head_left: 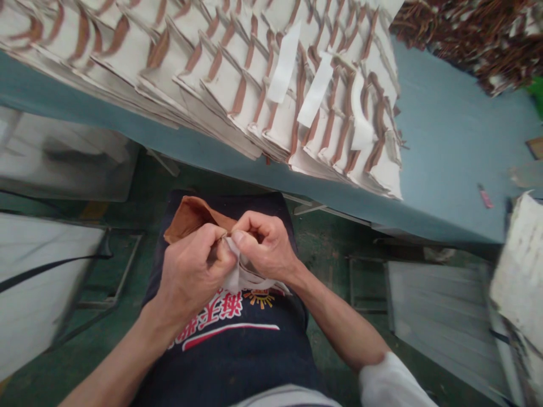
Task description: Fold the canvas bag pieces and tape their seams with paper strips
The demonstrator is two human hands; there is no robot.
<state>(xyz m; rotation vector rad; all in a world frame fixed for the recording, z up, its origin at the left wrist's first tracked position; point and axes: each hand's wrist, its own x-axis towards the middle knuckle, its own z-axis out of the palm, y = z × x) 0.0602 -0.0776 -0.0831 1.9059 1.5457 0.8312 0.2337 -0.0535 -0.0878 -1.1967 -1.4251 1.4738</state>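
Over my lap, both hands pinch one small piece of brown leather-like material (189,217) with a white backing strip (244,277) hanging from it. My left hand (193,271) grips the piece from the left, fingers curled tight. My right hand (265,246) holds its right part, thumb and fingers closed on the white layer. A dark apron (237,345) with red and white print lies under the hands.
A blue table (445,147) ahead carries several overlapping rows of white pieces with brown strips (263,85). A heap of brown scraps (479,34) lies at the far right. Pale bins (63,158) stand under the table at left, another white stack (521,271) at right.
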